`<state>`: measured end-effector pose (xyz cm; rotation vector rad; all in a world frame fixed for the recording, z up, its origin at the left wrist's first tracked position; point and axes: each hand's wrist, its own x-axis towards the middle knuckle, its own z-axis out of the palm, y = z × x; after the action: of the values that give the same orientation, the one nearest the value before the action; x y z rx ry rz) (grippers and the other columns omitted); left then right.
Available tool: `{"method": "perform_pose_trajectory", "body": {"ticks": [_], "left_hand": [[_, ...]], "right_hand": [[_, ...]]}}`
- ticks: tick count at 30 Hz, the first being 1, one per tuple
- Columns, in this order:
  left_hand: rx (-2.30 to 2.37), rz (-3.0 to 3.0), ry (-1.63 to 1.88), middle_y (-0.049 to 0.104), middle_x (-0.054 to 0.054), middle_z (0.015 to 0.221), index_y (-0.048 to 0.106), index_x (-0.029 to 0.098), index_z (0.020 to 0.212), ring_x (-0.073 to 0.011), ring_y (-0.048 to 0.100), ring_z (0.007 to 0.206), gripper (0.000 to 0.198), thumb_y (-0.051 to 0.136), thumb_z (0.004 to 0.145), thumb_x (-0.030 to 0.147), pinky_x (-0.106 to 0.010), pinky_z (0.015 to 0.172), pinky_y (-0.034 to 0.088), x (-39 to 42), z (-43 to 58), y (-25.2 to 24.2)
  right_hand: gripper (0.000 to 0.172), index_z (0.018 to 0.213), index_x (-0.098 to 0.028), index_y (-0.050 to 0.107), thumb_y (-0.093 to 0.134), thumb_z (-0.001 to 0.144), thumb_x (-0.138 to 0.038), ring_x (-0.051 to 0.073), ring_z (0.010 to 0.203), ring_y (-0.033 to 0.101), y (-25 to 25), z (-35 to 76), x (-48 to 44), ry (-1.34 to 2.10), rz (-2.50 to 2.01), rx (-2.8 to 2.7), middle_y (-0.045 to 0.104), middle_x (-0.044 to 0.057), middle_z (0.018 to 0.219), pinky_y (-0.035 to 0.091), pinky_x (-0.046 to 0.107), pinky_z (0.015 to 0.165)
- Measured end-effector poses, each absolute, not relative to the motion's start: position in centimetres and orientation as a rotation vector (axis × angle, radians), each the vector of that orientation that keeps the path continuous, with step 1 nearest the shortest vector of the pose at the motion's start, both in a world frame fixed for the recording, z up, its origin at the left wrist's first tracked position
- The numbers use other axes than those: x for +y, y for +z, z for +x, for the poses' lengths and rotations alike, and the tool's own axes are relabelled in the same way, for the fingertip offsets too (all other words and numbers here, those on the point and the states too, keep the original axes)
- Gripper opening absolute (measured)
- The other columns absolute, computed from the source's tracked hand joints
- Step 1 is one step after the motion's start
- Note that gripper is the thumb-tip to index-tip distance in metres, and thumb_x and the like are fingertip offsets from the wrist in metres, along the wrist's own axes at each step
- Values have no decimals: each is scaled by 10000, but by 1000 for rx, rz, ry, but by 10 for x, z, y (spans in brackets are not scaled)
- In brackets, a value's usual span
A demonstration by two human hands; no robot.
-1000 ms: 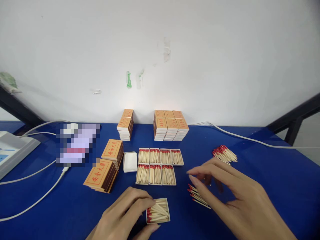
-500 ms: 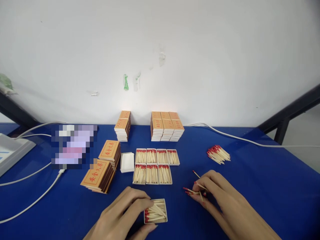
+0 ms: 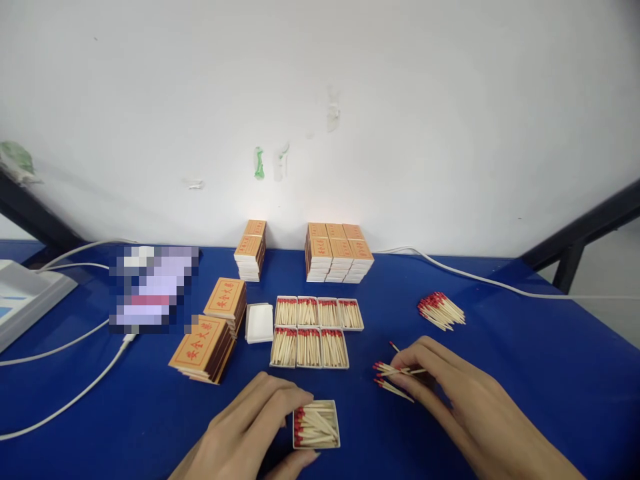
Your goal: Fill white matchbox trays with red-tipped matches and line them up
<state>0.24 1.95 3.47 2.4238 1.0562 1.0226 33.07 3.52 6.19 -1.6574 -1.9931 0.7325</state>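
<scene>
Landmark: near tray.
Left side: taken up by the left hand, its fingers at the tray's edges.
Right side: narrow bare strip of desk, bounded by loose matches and the right hand.
Behind: slim gap, then seven filled trays, closing the straight way.
Behind, to right: wide bare lane between filled trays and match pile.
Behind, to left: white tray and box stacks, a barrier.
Far behind: two box blocks, passage between.
</scene>
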Motion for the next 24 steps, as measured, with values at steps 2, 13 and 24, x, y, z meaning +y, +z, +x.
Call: {"method": "perform_pose_trajectory", "body": {"ticks": [2, 13, 24], "left_hand": [[1074, 2431, 1038, 825, 23, 1056, 671, 280, 1367, -103, 843, 851, 172, 630, 1229, 374, -124, 840, 686, 20, 3, 37], [1073, 2306, 885, 804, 25, 1154, 554, 336, 1613, -136, 837, 921, 756, 971, 986, 272, -186, 914, 713, 15, -9, 24], [1015, 2168, 972, 756, 72, 1017, 669, 312, 1231, -100, 760, 796, 378, 906, 991, 142, -146, 747, 647, 18, 0, 34]], "right_hand": [[329, 1060, -324, 790, 616, 1191, -570, 192, 966, 833, 70, 327, 37, 757, -1658, -1965, 838, 4, 1070, 675, 272, 880], [180, 1028, -251, 740, 708, 1063, -78, 182, 880, 785, 69, 260, 37, 637, -1164, -2511, 807, 23, 1039, 625, 276, 746], [212, 1075, -250, 769, 858, 998, -74, 144, 922, 780, 72, 254, 43, 998, -1204, -2376, 782, 3, 1114, 603, 238, 768]]}}
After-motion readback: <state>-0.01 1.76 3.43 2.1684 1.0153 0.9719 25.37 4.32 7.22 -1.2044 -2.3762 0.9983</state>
